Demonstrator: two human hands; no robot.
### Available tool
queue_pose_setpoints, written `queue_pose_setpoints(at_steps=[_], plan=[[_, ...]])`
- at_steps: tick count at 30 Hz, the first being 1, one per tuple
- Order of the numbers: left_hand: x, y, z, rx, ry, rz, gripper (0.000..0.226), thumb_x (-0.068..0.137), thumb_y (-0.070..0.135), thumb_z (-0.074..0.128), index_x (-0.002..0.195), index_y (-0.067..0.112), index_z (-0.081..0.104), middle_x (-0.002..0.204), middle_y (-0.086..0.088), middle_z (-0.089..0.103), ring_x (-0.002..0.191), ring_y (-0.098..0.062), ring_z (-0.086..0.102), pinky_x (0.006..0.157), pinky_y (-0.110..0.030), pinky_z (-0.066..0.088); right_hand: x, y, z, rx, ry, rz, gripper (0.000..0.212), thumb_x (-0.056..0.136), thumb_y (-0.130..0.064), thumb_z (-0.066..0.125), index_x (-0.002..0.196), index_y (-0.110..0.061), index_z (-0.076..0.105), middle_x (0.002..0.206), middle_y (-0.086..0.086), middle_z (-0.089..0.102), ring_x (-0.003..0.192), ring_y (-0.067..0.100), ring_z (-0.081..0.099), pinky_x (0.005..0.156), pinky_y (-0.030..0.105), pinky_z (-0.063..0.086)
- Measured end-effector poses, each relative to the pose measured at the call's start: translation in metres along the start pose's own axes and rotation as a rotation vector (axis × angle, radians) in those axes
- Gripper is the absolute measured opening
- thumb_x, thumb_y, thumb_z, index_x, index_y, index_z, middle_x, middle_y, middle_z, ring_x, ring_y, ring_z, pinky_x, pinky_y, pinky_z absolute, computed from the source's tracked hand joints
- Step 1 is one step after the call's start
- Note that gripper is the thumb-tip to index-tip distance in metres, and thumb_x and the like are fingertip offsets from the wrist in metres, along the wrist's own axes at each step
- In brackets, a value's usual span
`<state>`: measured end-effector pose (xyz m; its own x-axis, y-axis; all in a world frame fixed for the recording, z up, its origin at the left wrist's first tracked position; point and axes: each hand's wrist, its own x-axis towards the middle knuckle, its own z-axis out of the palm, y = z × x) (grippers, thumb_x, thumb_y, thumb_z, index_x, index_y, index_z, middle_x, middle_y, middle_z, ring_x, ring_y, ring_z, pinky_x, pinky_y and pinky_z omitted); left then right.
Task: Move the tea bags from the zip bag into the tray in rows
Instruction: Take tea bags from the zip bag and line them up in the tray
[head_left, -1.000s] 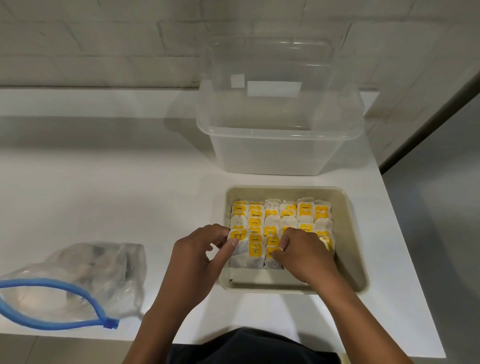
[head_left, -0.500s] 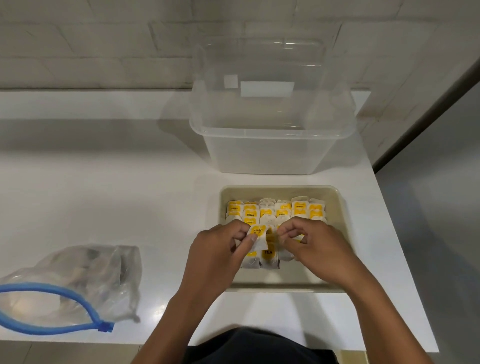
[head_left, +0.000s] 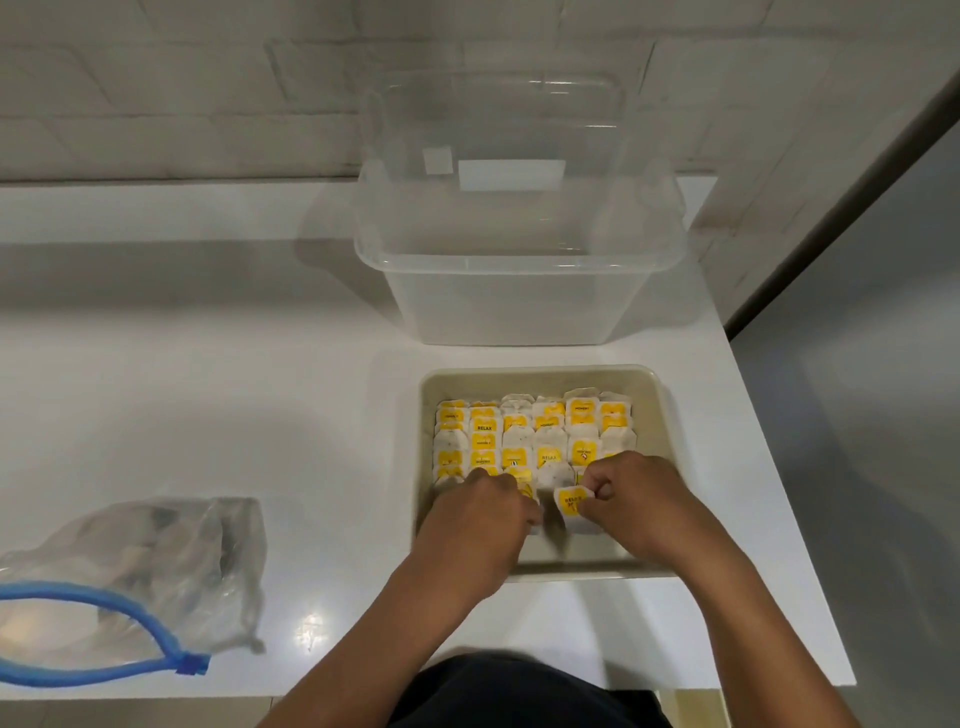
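Both hands are working inside the tray (head_left: 667, 410) on the counter (head_left: 208, 395). The right hand (head_left: 641, 501) is pinching a tea bag (head_left: 570, 506) with curled fingers at the front row; the left hand (head_left: 480, 519) is curling over bags (head_left: 519, 436), its grip hidden. The zip bag (head_left: 145, 582) is lying well left.

You worked at a glossy white worktop (head_left: 208, 395) that caught soft overhead light, with a small bright glint near its front edge. Behind it ran a wall (head_left: 156, 88) of pale rectangular tiles with thin grout lines. A raised white ledge (head_left: 156, 208) sat where the worktop met that wall. To your right the worktop ended, and a grey floor (head_left: 872, 415) lay beyond, bordered by a dark diagonal strip (head_left: 831, 208).
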<state>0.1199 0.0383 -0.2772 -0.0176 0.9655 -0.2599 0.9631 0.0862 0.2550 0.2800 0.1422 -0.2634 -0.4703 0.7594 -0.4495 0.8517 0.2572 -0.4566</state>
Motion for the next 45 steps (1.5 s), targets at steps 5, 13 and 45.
queue_pose_setpoints(at_steps=[5, 13, 45], plan=[[0.009, -0.001, 0.004, 0.058, -0.126, 0.021, 0.035, 0.099, 0.021, 0.051, 0.123, 0.042, 0.065, 0.105, 0.001, 0.064, 0.101, -0.023, 0.061, 0.066, -0.031, 0.042, 0.003, -0.003, 0.01, -0.023, -0.1, 0.047, 0.018, 0.083, -0.023, 0.068, 0.067, -0.02, 0.061, 0.064, -0.003, 0.064, 0.063, 0.016, 0.063, 0.064, 0.029, 0.052], [0.013, -0.005, 0.006, -0.008, -0.225, -0.019, 0.04, 0.099, 0.023, 0.049, 0.13, 0.045, 0.061, 0.127, 0.005, 0.064, 0.116, -0.021, 0.057, 0.084, -0.032, 0.048, 0.012, -0.002, 0.023, 0.105, -0.04, 0.105, 0.01, 0.083, -0.013, 0.064, 0.074, -0.009, 0.064, 0.065, 0.005, 0.07, 0.054, 0.022, 0.069, 0.052, 0.031, 0.054], [0.011, -0.004, -0.001, -0.056, -0.241, -0.031, 0.037, 0.103, 0.025, 0.045, 0.129, 0.045, 0.061, 0.128, 0.006, 0.064, 0.115, -0.021, 0.057, 0.092, -0.038, 0.052, 0.007, -0.001, 0.027, -0.234, 0.005, 0.15, 0.038, 0.079, -0.057, 0.068, 0.081, -0.021, 0.057, 0.087, -0.003, 0.067, 0.083, 0.021, 0.064, 0.067, 0.027, 0.048]])
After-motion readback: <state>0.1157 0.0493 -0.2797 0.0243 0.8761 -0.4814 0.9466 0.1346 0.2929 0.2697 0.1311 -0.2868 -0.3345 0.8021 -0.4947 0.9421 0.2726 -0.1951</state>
